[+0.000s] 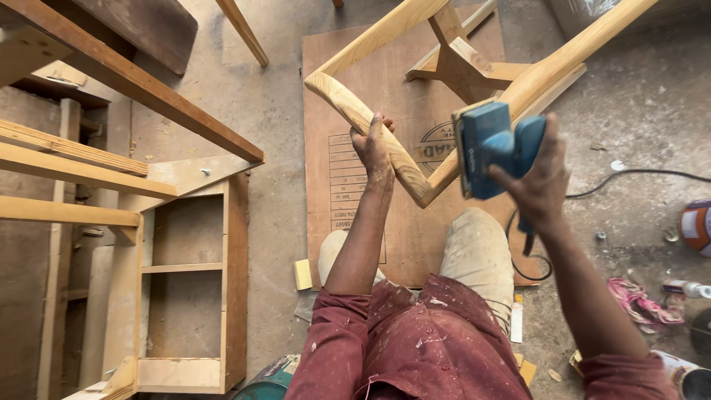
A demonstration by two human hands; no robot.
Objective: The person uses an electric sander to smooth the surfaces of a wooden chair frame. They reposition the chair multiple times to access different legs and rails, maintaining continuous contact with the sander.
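From the head view I take the pale wooden chair frame (415, 111) as my landmark. It stands over a brown cardboard sheet (348, 200) on the dusty concrete floor (274, 111), and its rails meet in a V just ahead of my knees. My left hand (372, 144) is wrapped tight round the rounded near-left rail of the frame, thumb side up. My right hand (544, 181) is clenched about a blue electric sander (492, 148), held up off the wood just right of the V, its flat pad turned toward the frame's right rail. I cannot tell whether the pad touches the rail. The sander's black cord (629, 178) runs off to the right of the frame across the floor.

Room to move: left of the frame there is a bare strip of floor, then an unfinished wooden cabinet (189, 281) with open shelves, its edge well apart from the frame. Right of the frame, beyond the cord, the floor holds a pink rag (641, 300) and small clutter.

The frame is raw, light timber with visible grain, edges rounded at the bent corner, and a cross brace joined inside.
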